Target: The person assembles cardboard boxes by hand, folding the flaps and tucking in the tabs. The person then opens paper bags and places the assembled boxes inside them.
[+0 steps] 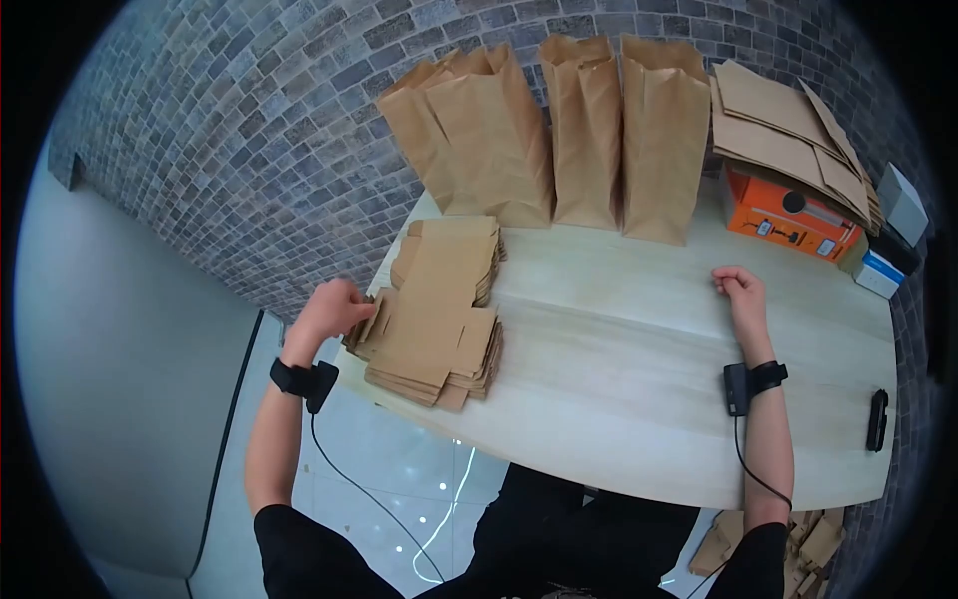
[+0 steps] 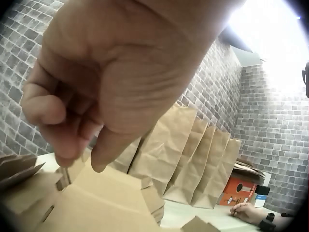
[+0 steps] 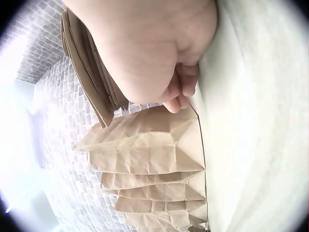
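A stack of flattened cardboard boxes [image 1: 429, 319] lies at the left end of the table, its die-cut flaps and slots showing on top. My left hand [image 1: 334, 307] is at the stack's left edge, pinching a small upturned flap of a flattened box between thumb and fingers. In the left wrist view, the thumb and fingertips of that left hand [image 2: 111, 82] meet at the cardboard flap [image 2: 79, 166]. On the table's right half rests my right hand [image 1: 741, 292], fingers loosely curled and holding nothing. Its side lies along the tabletop in the right wrist view.
Several brown paper bags [image 1: 664, 140] stand upright along the brick wall. Behind the right hand, an orange box [image 1: 783, 215] carries folded cardboard [image 1: 788, 125]. A small black object [image 1: 877, 419] lies near the table's right edge. More cardboard pieces [image 1: 813, 549] sit below the table at right.
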### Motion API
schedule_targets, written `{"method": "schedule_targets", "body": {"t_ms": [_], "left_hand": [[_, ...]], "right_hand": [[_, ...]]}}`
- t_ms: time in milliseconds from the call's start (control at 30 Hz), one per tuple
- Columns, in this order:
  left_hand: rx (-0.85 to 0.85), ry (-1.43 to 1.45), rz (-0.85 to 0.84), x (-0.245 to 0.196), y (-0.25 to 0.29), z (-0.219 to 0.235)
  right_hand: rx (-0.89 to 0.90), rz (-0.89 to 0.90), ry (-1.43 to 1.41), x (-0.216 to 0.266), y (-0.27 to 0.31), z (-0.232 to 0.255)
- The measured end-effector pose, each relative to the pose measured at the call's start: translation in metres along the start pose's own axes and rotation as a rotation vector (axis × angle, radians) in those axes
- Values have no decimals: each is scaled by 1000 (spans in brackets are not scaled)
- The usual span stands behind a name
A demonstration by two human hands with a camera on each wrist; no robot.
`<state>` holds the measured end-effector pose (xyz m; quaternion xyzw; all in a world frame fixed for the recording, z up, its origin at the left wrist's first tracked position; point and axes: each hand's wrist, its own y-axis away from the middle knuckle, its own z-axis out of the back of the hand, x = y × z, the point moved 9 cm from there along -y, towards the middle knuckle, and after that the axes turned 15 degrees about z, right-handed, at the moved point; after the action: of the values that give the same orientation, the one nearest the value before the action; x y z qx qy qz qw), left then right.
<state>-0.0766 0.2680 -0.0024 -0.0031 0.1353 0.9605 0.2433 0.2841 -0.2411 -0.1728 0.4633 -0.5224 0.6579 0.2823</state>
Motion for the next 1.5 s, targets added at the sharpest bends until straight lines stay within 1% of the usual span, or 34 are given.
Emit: {"method": "schedule_targets", "body": {"t_ms": [33,133,167,233,267,333,400,433,500,567,633,667,700,733,767,800,833,900,933,1000,1033,1067,1100,1133,1167,1233,1267,1300,1333,1367,1400,1433,1467,1500], "left_hand": [[8,0,4,8,-1,-11],[-248,-113,-225,3,0,-24],[-248,-109,-223,4,-3,-33],[-400,-154,-158,3,-10,-36],[-391,-222,-153,-5,-6,-36],[-416,-263,-149,2,-30,-45],[-442,-314,-155,0,-34,-41],[-453,-269,-199,-8,-20,-29],[-476,-239,-244,-18,3,5],[-448,-68,-391,-27,35,47],[-315,112,-369,-35,81,91],[-232,218,-400,-40,102,106],[-237,210,-400,-42,117,115],[-80,426,-419,-43,129,116],[82,640,-438,-47,139,112],[138,735,-502,-53,151,112],[138,728,-519,-61,159,108],[285,903,-601,-81,177,96],[346,936,-646,-90,178,89],[445,1043,-748,-123,190,72],[505,1098,-781,-137,193,63],[596,1132,-760,-145,191,52],[624,1129,-773,-159,187,35],[530,1161,-770,-175,174,12],[437,1195,-759,-188,164,-15],[382,1216,-733,-217,155,-73],[406,1230,-734,-235,156,-96],[354,1270,-760,-249,158,-112],[303,1310,-776,-258,162,-120],[328,1321,-763,-264,164,-130],[420,1307,-690,-274,162,-144],[507,1289,-623,-283,161,-155],[518,1298,-622,-291,161,-159],[619,1240,-628,-305,163,-171]], "right_hand": [[5,-7,3,-1,2,1],[-25,-30,-50,1,0,-1],[-18,-29,-49,2,1,-1],[-20,-20,-41,6,5,1],[-18,-24,-36,7,8,1],[-30,-21,-29,11,15,4],[-3,-38,-5,14,26,5],[-23,-32,-4,18,31,10],[37,-87,7,19,40,3],[56,-66,34,21,42,0],[86,-41,68,26,43,-8],[77,-52,58,28,44,-12],[65,-61,49,32,46,-15],[59,-62,43,40,49,-21],[128,-68,-26,51,53,-36],[193,-70,-92,64,56,-50],[177,-64,-91,77,58,-53],[436,-147,-179,93,74,-83],[424,-144,-172,98,76,-83],[664,-293,-317,98,100,-101],[646,-298,-303,97,104,-97],[724,-272,-452,105,115,-101],[799,-242,-601,112,125,-102],[886,-161,-591,110,128,-91],[865,-183,-575,109,136,-76],[455,-398,-822,100,132,-35],[500,-316,-652,84,126,-24],[491,-329,-631,86,121,-18],[515,-312,-877,106,116,-23],[531,-293,-1127,122,116,-23],[466,-306,-1092,110,115,-12],[460,-317,-1079,108,115,-5],[319,-355,-945,94,110,9],[179,-385,-813,82,106,24]]}}
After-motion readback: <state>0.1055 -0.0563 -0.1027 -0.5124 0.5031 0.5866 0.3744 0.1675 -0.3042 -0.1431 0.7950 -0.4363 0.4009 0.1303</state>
